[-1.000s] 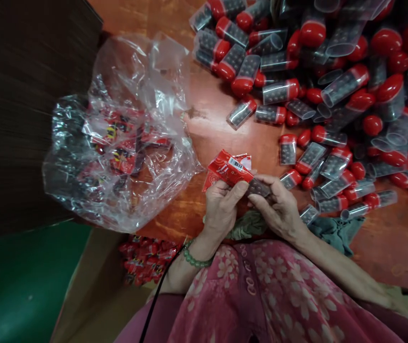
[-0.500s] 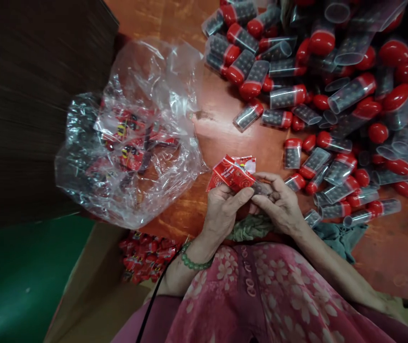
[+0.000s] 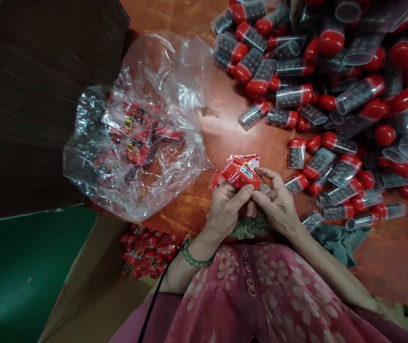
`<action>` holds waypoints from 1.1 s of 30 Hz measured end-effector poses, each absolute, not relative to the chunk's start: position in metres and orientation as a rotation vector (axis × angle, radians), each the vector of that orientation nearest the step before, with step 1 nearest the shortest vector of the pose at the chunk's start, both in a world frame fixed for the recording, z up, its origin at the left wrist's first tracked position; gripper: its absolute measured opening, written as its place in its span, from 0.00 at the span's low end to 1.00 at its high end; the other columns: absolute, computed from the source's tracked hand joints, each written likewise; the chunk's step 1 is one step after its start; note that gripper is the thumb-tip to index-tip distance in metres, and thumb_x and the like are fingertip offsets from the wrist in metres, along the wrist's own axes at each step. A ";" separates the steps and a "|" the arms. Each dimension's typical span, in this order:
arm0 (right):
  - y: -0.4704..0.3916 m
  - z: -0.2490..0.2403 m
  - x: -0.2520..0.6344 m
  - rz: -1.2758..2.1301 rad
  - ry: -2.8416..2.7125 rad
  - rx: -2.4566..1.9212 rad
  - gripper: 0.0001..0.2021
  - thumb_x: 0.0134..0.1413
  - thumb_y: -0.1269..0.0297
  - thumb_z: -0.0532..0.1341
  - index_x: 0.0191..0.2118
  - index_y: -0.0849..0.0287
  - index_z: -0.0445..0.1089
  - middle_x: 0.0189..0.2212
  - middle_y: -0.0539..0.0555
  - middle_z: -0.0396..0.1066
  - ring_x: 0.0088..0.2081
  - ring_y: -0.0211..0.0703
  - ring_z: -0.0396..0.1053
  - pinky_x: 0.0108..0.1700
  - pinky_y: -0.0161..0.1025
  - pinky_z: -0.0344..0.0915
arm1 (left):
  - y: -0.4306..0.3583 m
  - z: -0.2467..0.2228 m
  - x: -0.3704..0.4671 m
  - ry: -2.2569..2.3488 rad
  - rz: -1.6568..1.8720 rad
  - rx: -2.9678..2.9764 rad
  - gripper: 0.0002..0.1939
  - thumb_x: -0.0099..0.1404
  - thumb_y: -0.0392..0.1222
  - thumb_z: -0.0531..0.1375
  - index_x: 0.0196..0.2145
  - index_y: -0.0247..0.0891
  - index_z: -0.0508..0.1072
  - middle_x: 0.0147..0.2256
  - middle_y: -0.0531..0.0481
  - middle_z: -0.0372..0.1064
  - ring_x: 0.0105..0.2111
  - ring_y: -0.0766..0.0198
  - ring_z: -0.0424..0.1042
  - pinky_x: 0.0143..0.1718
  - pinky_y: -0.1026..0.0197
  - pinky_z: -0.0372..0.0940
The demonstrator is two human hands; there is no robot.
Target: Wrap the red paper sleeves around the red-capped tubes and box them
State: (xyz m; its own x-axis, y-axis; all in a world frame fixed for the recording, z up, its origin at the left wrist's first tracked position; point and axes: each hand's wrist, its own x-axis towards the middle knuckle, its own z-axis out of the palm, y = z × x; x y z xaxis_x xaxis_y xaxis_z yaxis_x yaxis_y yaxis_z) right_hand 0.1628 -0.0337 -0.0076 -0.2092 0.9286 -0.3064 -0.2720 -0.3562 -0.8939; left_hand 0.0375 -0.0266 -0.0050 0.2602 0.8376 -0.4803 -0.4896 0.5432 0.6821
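Note:
My left hand [image 3: 227, 209] is closed around a small fan of red printed plastic packets [image 3: 241, 174], its thumb pressed on the top one. That top packet shows white lettering and a pale label patch. My right hand [image 3: 275, 200] meets it from the right, thumb and fingers pinched at the packet's near right corner. Something greyish shows between those fingertips, too small to make out. Both hands are close together above the table's front edge. Right of them lie clear tubes with red rounded caps and dark beads inside, such as this tube [image 3: 296, 183].
A crumpled clear plastic bag [image 3: 186, 162] with more red packets inside lies at left on the orange-brown table [image 3: 221, 102]. Capped tubes heap up at right. Below left, a cardboard box [image 3: 82, 267] holds red packets. A green cloth [image 3: 340, 240] lies near the front edge.
The top red packet has turned in my fingers and now shows a pale label patch. Both hands stay nearly in place. The whole view has shifted slightly.

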 end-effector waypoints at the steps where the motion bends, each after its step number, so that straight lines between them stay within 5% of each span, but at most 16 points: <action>1: -0.033 -0.007 0.163 1.716 -0.911 -1.125 0.22 0.60 0.55 0.64 0.54 0.52 0.56 0.28 0.44 0.69 0.21 0.32 0.68 0.24 0.31 0.66 | -0.027 -0.005 0.037 0.922 0.935 0.445 0.23 0.57 0.57 0.68 0.22 0.33 0.70 0.14 0.54 0.64 0.15 0.70 0.63 0.20 0.65 0.61; 6: -0.033 -0.008 0.164 1.731 -1.041 -1.089 0.19 0.61 0.53 0.62 0.53 0.51 0.57 0.31 0.46 0.71 0.22 0.32 0.69 0.25 0.32 0.69 | -0.025 0.000 0.035 0.896 1.068 0.327 0.22 0.55 0.59 0.68 0.33 0.35 0.72 0.19 0.56 0.66 0.14 0.71 0.62 0.17 0.66 0.59; 11: -0.039 -0.015 0.165 1.671 -1.106 -1.118 0.20 0.58 0.51 0.65 0.51 0.50 0.59 0.51 0.54 0.69 0.23 0.31 0.70 0.23 0.34 0.71 | -0.029 0.007 0.038 0.935 1.053 0.281 0.21 0.55 0.56 0.69 0.35 0.35 0.74 0.21 0.55 0.69 0.16 0.71 0.62 0.16 0.66 0.59; 15: -0.046 -0.017 0.167 1.679 -1.140 -1.177 0.22 0.55 0.48 0.67 0.48 0.49 0.58 0.39 0.52 0.74 0.20 0.35 0.69 0.19 0.36 0.71 | -0.039 0.008 0.038 0.953 1.025 0.280 0.23 0.53 0.56 0.70 0.38 0.35 0.75 0.24 0.53 0.72 0.17 0.70 0.63 0.18 0.66 0.61; 19: -0.048 -0.015 0.164 1.609 -1.095 -1.197 0.22 0.51 0.48 0.69 0.42 0.49 0.58 0.42 0.52 0.75 0.18 0.34 0.69 0.15 0.35 0.69 | -0.048 0.004 0.037 0.987 1.011 0.375 0.21 0.56 0.58 0.68 0.30 0.34 0.75 0.20 0.54 0.67 0.18 0.71 0.63 0.19 0.67 0.59; 25: -0.050 -0.010 0.166 1.673 -1.038 -1.124 0.22 0.52 0.52 0.70 0.39 0.49 0.54 0.21 0.41 0.73 0.15 0.38 0.70 0.14 0.32 0.68 | -0.053 0.004 0.032 0.947 0.963 0.471 0.20 0.58 0.56 0.66 0.27 0.35 0.72 0.18 0.55 0.65 0.17 0.68 0.65 0.20 0.65 0.61; 33: -0.050 -0.011 0.163 1.758 -1.175 -1.047 0.16 0.62 0.50 0.61 0.42 0.49 0.52 0.21 0.43 0.72 0.15 0.38 0.70 0.15 0.33 0.67 | -0.052 0.013 0.021 0.956 0.951 0.593 0.23 0.59 0.58 0.64 0.21 0.36 0.67 0.16 0.54 0.62 0.17 0.68 0.66 0.21 0.64 0.63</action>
